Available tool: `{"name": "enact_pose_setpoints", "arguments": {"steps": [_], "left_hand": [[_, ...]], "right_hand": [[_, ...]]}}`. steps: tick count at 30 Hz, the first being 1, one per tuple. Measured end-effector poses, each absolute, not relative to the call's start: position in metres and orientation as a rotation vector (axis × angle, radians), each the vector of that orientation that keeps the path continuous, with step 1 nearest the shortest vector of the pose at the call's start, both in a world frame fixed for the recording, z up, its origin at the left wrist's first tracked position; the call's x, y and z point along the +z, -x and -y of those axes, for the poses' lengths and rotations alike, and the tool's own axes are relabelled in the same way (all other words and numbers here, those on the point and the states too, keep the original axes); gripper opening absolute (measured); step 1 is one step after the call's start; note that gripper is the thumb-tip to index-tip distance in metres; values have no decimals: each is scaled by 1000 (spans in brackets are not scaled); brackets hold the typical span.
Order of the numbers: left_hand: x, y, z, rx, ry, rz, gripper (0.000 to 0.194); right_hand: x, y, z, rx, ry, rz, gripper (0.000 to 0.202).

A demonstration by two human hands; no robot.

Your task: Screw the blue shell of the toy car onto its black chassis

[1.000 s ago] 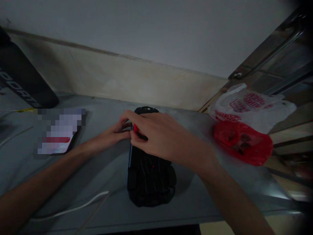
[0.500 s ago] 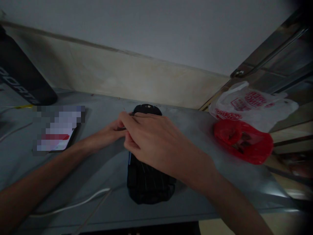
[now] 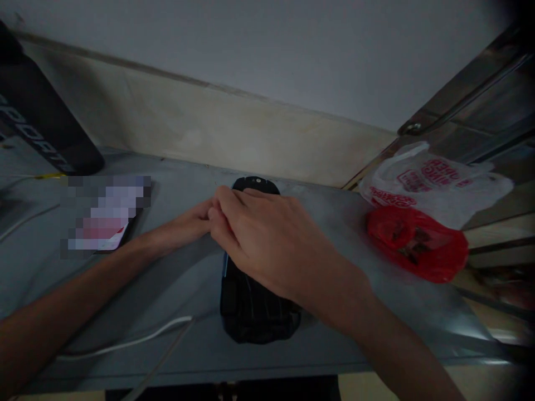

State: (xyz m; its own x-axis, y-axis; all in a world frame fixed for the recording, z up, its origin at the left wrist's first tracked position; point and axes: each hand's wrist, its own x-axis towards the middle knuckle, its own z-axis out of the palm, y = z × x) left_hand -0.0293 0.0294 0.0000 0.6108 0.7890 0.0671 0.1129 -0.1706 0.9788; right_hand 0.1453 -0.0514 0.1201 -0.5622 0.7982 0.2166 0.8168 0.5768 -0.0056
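Observation:
A black elongated object (image 3: 257, 314) with a ribbed lower body and a rounded far end lies on the grey table; I cannot make out its kind. Over its upper half, my right hand (image 3: 276, 239) is curled, thumb and fingers drawn together. What those fingers hold, if anything, is hidden. My left hand (image 3: 200, 217) reaches in from the left and meets the right at the object's left side. Its fingers disappear under the right hand, so their grip does not show.
To the left, a phone (image 3: 112, 217) with a lit, blurred screen lies near a dark bottle (image 3: 54, 122). White cable (image 3: 137, 345) runs along the front left of the table (image 3: 179, 362). A red plastic bag (image 3: 438, 250) and a white printed bag (image 3: 451, 178) sit at the right.
The view has shifted slightly. My right fingers have closed further over the left hand, covering more of its fingertips. The black object stays in about the same place on the table.

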Motion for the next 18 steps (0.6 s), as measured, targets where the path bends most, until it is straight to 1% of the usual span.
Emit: {"name": "enact_pose_setpoints", "arguments": {"steps": [4, 7, 13, 18], "left_hand": [[5, 30, -26, 702, -1655, -808, 18], [8, 29, -24, 661, -1639, -833, 14], [14, 28, -22, 648, -1590, -812, 25], [15, 26, -22, 651, -1611, -763, 24]], "right_hand": [[118, -149, 49, -93, 1289, 2631, 23], [116, -151, 47, -120, 1280, 2654, 25], [117, -158, 45, -140, 1398, 2639, 18], [115, -160, 42, -72, 1236, 2684, 23]]}}
